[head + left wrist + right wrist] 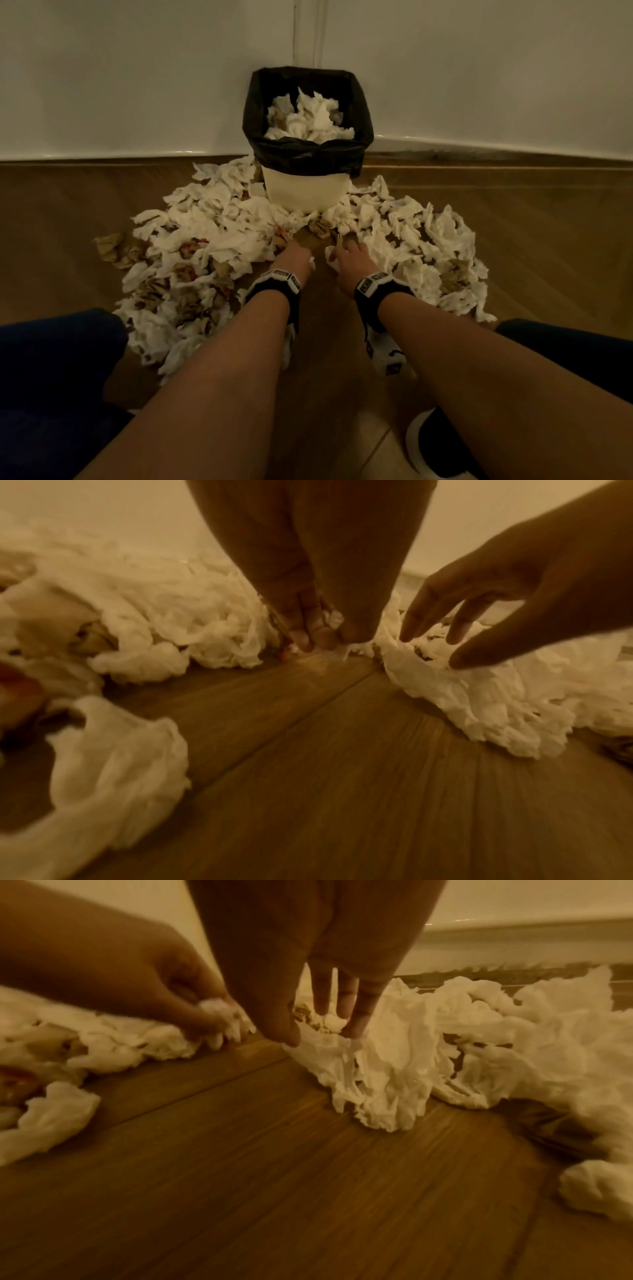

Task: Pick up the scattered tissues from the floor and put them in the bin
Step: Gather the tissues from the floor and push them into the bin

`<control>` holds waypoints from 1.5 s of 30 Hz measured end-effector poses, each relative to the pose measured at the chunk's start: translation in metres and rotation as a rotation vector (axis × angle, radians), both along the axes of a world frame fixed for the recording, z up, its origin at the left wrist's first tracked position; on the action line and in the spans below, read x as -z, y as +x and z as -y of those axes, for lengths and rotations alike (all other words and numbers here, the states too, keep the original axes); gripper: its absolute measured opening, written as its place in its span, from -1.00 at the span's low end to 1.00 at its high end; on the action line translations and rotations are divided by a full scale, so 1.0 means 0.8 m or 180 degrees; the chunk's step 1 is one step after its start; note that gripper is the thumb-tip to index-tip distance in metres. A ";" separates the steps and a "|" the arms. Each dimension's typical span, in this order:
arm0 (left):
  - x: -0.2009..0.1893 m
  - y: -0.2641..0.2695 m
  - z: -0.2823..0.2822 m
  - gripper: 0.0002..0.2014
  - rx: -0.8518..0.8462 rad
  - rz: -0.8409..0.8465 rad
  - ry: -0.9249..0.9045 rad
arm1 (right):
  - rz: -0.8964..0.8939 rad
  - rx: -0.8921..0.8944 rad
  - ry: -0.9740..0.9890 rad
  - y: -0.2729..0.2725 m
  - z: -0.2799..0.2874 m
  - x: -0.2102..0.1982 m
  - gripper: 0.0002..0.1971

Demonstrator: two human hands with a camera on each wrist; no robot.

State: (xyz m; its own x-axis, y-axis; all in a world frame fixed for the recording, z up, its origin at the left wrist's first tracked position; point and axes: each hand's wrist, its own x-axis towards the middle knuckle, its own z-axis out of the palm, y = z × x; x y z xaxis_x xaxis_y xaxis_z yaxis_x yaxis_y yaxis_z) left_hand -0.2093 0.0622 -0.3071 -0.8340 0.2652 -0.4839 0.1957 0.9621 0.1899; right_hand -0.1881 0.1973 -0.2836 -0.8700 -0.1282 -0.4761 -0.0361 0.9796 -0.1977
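The cream bin (305, 192) with a black liner stands against the wall, holding several white tissues. Crumpled white tissues (205, 222) cover the floor left of it, and more tissues (411, 233) lie to its right. My left hand (286, 248) is low in front of the bin and pinches a small white tissue (219, 1014) at the left pile's edge; in the left wrist view the left hand (320, 641) has its fingertips bunched on it. My right hand (344, 248) reaches down with fingers spread. Its fingertips (356, 1026) touch a white tissue (377, 1074) on the floor.
Brown crumpled papers (113, 246) and some red-marked ones lie mixed into the left pile. A strip of bare wooden floor (318, 335) runs between the two piles. My knees in dark trousers (51, 359) flank the arms, and a dark shoe (442, 442) sits at lower right.
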 end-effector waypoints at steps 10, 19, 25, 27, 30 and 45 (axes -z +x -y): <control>-0.003 0.008 0.039 -0.67 -0.0595 0.0074 0.0846 | 0.0593 -0.0353 0.0536 0.011 0.016 0.017 -0.49; -0.041 -0.002 0.048 -0.80 -0.0756 -0.0676 0.1429 | 0.0284 0.0521 -0.0284 0.000 0.007 -0.026 -0.74; -0.094 -0.001 0.055 -0.76 -0.1187 -0.1401 0.2179 | -0.0755 0.1656 -0.1593 -0.009 -0.007 -0.090 -0.88; -0.115 -0.003 0.058 -0.76 -0.1288 -0.1613 0.2335 | -0.0978 0.1870 -0.1985 -0.011 -0.008 -0.116 -0.82; -0.150 -0.011 0.060 -0.84 -0.1339 -0.2001 0.2544 | -0.1320 0.1829 -0.2312 -0.021 -0.009 -0.156 -0.77; -0.229 -0.128 0.031 -0.59 -0.0471 -0.2038 0.1114 | -0.2153 0.1036 -0.1811 -0.128 0.050 -0.221 -0.64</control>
